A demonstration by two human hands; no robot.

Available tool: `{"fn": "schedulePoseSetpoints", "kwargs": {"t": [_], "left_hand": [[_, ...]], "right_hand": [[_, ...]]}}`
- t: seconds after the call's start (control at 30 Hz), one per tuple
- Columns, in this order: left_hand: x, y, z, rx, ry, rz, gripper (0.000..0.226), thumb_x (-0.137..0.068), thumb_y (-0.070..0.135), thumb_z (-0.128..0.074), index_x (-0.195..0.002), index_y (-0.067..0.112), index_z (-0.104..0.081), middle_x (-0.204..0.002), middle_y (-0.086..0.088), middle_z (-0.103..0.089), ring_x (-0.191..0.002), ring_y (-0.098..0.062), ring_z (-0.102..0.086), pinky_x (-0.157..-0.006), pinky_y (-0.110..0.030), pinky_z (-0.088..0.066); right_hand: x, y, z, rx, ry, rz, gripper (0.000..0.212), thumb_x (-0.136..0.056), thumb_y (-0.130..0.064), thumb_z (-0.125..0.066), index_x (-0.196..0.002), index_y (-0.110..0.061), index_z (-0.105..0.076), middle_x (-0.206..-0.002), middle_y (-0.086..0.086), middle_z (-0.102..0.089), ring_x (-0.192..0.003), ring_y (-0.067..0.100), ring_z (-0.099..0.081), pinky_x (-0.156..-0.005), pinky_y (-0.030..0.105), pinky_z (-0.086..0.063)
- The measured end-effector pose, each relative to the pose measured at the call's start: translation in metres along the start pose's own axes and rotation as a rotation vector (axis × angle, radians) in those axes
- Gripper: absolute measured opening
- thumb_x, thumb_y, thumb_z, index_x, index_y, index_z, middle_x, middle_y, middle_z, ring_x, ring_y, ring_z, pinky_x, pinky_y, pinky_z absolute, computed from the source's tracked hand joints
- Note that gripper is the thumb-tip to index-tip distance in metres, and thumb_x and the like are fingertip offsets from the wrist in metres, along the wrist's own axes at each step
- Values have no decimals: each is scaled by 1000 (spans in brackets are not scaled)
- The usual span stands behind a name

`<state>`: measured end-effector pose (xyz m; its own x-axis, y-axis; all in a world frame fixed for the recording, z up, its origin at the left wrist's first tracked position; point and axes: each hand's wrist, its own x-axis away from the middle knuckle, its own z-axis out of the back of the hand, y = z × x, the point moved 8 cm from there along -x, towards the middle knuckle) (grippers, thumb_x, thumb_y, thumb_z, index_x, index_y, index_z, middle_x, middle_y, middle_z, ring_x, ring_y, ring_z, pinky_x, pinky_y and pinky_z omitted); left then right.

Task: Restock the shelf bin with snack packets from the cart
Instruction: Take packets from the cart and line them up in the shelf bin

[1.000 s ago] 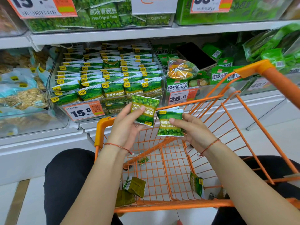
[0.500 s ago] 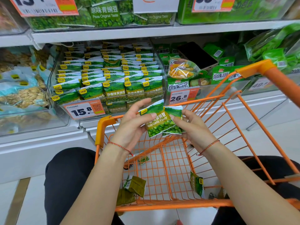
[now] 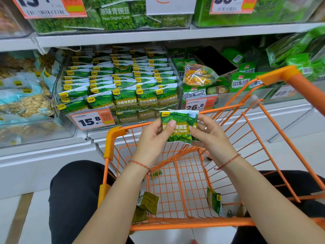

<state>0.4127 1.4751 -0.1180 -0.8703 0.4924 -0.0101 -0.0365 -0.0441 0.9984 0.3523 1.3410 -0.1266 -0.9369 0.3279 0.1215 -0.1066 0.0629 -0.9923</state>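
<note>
We see both hands raised over the far rim of the orange cart, meeting on a small stack of green pea packets. The left hand pinches the front packet, its thumb pressed flat across the printed face and its fingers curled behind. The right hand pinches the stack's right edge between thumb and curled fingers; a second packet peeks out just behind the first on that side. A thin red cord circles each wrist.

Below the hands, in the cart's wire basket, we find loose packets: two olive-green ones under the left forearm, one upright green packet against the wire under the right forearm, and a small one near the left wrist.

Just beyond the hands stands the clear shelf bin, packed with rows of matching green packets, its front carrying a 15.8 price tag to the left of the left hand. Beyond the right hand sits a neighbouring bin with a 26.8 tag.
</note>
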Motion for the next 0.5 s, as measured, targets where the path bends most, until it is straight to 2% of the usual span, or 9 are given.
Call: {"fn": "schedulePoseSetpoints", "kwargs": {"t": [0.07,0.13,0.2,0.27,0.33,0.4,0.43,0.5], "left_hand": [[0,0,-2,-35,2,3,73,-83,61,-57,-97,-10,-53,-83,-14,-56,-76,-21,-52,-70,-36,-42],[0,-6,-2,-44,-11,36,83,-73,70,-52,-97,-9,-51,-85,-13,-56,-77,-26,-51,-73,-42,-42],[0,-10,-4,-31,-22,81,84,-69,74,-51,-107,-1,-55,-98,-21,-63,-90,-34,-60,-85,-51,-47],[2,-15,-7,-10,-43,156,92,-65,82,-51,-120,9,-54,-116,-18,-63,-108,-31,-60,-97,-52,-46],[4,-13,-10,-8,-54,175,90,-65,82,-50,-118,9,-54,-116,-19,-62,-108,-32,-59,-98,-54,-44],[7,-4,-9,12,-33,187,73,-73,71,-51,-115,11,-56,-114,-10,-65,-107,-23,-61,-100,-48,-44],[8,4,-7,26,-20,189,68,-77,67,-51,-119,13,-55,-121,-2,-64,-111,-16,-59,-104,-41,-42],[7,13,0,2,37,184,61,-91,55,-47,-138,16,-42,-134,14,-43,-121,-2,-43,-104,-21,-30]], "right_hand": [[1,-4,0,52,26,35,22,-92,-9,-57,-108,-24,-59,-93,-2,-71,-80,8,-68,-64,22,-55],[3,-6,-1,77,39,50,21,-93,-10,-56,-107,-25,-60,-83,-7,-73,-76,4,-68,-61,19,-53],[4,-6,-1,67,56,45,18,-92,-12,-57,-104,-25,-61,-78,-8,-73,-75,5,-69,-64,22,-55],[4,-7,1,27,93,51,16,-91,-10,-58,-104,-18,-63,-73,-4,-72,-72,8,-69,-64,23,-56],[5,-10,2,-37,141,47,13,-89,-8,-59,-101,-12,-62,-67,-1,-71,-66,10,-69,-59,23,-56],[6,-14,-1,-62,159,28,9,-90,-9,-58,-96,-15,-60,-67,-1,-71,-62,8,-68,-57,22,-56],[6,-17,-4,-60,151,26,8,-90,-13,-57,-95,-18,-61,-71,-1,-71,-64,7,-68,-57,21,-57],[5,-27,-15,-51,97,18,14,-88,-30,-56,-96,-22,-64,-88,-1,-72,-78,7,-70,-67,26,-58]]}}
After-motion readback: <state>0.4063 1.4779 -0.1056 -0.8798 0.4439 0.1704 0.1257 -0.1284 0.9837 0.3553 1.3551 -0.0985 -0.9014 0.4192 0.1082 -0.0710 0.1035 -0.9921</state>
